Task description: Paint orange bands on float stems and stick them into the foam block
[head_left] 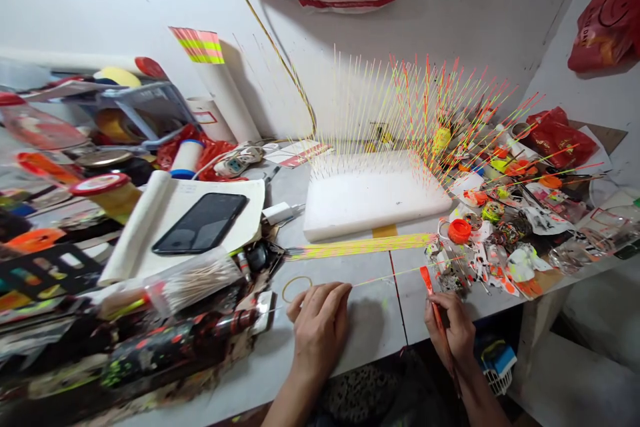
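My left hand point(320, 320) is closed, fingers pinched on a thin painted rod point(385, 277) that reaches right over the grey table point(370, 360). To its left, a paint-spotted dark cylindrical tool point(165, 347) points toward the hand; whether the rod meets it I cannot tell. My right hand point(453, 327) is closed around a paintbrush point(425, 275) with orange paint on its tip. The brush tip is up, just below the rod's right part. Behind both hands lies a bundle of yellow rods point(360, 248), and a rubber band point(295, 289) sits beside my left hand.
A white foam block point(375, 197) holds many upright painted rods point(425, 100). Paint-smeared caps and scraps point(500, 233) crowd the right side. At left are a phone point(200, 223) on paper, a bag of cotton swabs point(200, 283) and a red-lidded jar point(107, 193).
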Available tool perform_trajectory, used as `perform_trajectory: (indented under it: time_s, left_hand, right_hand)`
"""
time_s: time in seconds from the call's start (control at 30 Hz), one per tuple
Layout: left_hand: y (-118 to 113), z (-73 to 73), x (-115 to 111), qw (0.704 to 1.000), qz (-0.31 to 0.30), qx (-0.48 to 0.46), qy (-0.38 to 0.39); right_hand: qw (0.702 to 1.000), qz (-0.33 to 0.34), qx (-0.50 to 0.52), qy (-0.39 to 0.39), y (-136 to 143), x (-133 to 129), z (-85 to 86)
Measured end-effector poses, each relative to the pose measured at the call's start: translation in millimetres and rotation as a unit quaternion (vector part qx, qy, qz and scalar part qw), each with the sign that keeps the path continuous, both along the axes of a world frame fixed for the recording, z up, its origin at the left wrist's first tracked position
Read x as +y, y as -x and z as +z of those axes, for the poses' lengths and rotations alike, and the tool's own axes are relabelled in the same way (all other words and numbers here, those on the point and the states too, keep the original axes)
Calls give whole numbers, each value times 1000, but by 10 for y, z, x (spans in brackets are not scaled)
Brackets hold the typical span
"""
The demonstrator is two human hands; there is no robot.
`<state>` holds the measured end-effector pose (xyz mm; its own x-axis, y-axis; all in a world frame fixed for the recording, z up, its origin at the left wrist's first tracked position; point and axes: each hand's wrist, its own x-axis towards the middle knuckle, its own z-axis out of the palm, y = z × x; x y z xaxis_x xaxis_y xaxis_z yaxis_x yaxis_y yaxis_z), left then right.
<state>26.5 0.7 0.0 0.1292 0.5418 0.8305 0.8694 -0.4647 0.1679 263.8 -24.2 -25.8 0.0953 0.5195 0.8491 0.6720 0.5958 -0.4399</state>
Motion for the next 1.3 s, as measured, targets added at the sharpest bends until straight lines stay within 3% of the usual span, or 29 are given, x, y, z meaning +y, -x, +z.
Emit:
perform_trajectory:
  time_s: [0.57,0.93,1.3]
  left_hand:
    - [-17,25,-2,1000,-6,-5,-2]
    - [-33,32,-10,1000,-5,-10,0]
    - [-59,28,-25,1000,-3,-25,9]
  right_hand:
    - [1000,11,9,-10,-22,-64,9]
    - [999,49,5,8,144,-91,21]
    - [999,43,-10,0,182,-36,-22]
